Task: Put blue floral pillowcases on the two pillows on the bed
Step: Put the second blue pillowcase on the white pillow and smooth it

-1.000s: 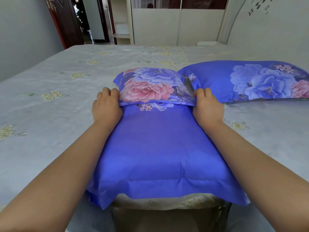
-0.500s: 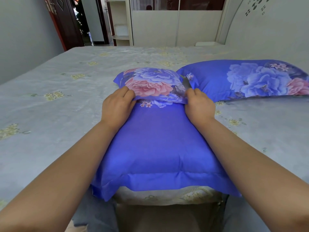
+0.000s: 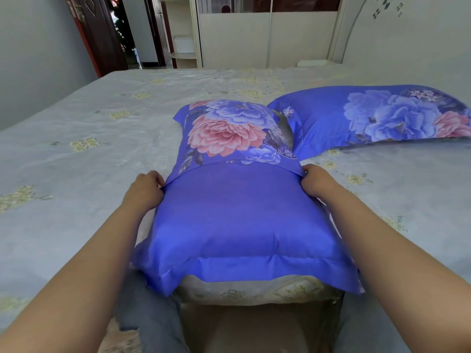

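A pillow in a blue floral pillowcase (image 3: 237, 215) lies lengthwise at the near edge of the bed (image 3: 84, 159), plain blue toward me and flowered at the far end. My left hand (image 3: 144, 191) pinches the case's flap edge on the left side. My right hand (image 3: 318, 183) pinches the same edge on the right side. The flap seam runs straight across between both hands. A second pillow (image 3: 377, 118) in a matching blue floral case lies flat at the back right, touching the first one's far corner.
The bed has a grey sheet with pale yellow flowers. My knees in jeans (image 3: 150, 319) press against the bed's near edge. A pale headboard wall (image 3: 407, 42) stands at the right, a wardrobe (image 3: 254, 34) beyond the bed, and a dark door (image 3: 99, 36) at the back left.
Both hands slid from the top of the pillow outward and toward me, dragging the folded floral flap flat over the pillow's far end. The case now looks longer and smoother.
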Available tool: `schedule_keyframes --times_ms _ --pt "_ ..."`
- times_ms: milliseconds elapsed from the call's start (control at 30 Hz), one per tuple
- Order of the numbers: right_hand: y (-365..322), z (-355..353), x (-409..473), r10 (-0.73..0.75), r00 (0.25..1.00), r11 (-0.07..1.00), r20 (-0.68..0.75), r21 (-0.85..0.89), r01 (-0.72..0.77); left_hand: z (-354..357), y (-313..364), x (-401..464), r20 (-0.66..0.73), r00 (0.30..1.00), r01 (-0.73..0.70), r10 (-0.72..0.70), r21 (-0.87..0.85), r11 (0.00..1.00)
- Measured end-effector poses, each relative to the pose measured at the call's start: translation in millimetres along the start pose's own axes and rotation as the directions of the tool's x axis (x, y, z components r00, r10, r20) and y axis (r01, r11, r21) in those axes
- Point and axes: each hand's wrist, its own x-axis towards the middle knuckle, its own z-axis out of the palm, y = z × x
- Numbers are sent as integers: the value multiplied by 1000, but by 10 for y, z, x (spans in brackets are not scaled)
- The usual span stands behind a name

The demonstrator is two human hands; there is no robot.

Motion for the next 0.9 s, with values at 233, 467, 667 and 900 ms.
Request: schedule_keyframes --times_ms 233,467,667,900 --pt "-1046 15 -426 -598 779 783 -190 68 618 -9 1113 -341 -186 753 -652 631 -76 755" --pt "-386 453 -267 -106 985 994 133 -19 109 412 598 -153 165 986 6 11 -102 995" --pt "-84 468 -275 90 994 989 60 110 -96 217 351 -228 277 926 350 -255 -382 855" --pt "-93 502 -299 2 998 913 -61 407 23 -4 331 -398 594 804 533 20 -735 419"
